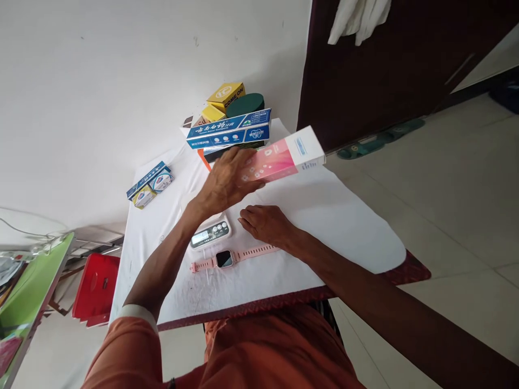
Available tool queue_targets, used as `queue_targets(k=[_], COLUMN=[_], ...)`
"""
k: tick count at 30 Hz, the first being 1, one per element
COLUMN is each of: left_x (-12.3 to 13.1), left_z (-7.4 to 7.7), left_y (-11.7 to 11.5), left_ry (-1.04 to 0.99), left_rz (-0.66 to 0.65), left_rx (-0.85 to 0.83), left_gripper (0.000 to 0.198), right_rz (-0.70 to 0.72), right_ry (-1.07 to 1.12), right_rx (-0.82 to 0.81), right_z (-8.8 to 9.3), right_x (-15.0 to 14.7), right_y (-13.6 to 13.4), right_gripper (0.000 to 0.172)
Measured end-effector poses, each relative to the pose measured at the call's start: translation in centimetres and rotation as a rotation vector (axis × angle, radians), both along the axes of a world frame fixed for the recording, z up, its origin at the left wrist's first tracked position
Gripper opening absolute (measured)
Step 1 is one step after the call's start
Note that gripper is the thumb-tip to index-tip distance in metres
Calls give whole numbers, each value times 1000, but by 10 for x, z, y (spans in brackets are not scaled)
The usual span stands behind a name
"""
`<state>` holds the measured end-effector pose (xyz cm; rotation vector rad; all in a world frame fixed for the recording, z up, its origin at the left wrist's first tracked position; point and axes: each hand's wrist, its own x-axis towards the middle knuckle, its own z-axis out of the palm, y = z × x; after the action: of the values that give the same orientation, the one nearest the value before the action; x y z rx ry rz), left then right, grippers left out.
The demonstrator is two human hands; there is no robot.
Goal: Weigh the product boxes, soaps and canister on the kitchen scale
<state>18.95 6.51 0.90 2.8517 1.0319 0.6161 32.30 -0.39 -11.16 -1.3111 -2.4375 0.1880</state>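
Note:
My left hand (227, 183) is closed round one end of a long pink and white box (286, 155), holding it raised above the white-covered table (324, 216). My right hand (265, 222) rests palm down on the cloth with its fingers loosely curled and nothing in it. A small digital scale (210, 233) sits just left of that hand, partly under my left wrist. A pink smartwatch (227, 259) lies flat in front of the scale, its strap stretched out.
A stack of blue toothpaste boxes (229, 131) stands at the table's far edge, with yellow boxes (225, 96) and a dark green round lid (245, 104) behind. Another blue carton (149, 182) lies at far left. A red stool (97, 286) stands on the floor at left.

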Motion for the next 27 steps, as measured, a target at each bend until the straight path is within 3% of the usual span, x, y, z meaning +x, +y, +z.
queue_targets(k=[4, 7, 11, 16, 19, 22, 27], left_x=[-47, -89, -127, -141, -145, -154, -172], left_z=[14, 7, -10, -24, -26, -21, -5], left_y=[-14, -24, -38, -45, -44, -46, -59], left_ry=[40, 102, 180, 191, 168, 40, -194], left_rz=[177, 318, 404, 482, 472, 470, 568], left_rx=[21, -43, -192, -291, -295, -228, -69], left_gripper=[47, 46, 42, 42, 56, 75, 74], right_rz=[9, 15, -8, -32, -41, -44, -25], right_ry=[28, 74, 116, 154, 166, 159, 153], right_rx=[58, 109, 180, 211, 183, 158, 138], right_z=[-6, -10, -16, -20, -21, -20, -17], right_x=[1, 1, 0, -1, 0, 1, 1], right_y=[1, 2, 3, 4, 4, 3, 2], right_gripper=[32, 36, 40, 37, 36, 37, 38])
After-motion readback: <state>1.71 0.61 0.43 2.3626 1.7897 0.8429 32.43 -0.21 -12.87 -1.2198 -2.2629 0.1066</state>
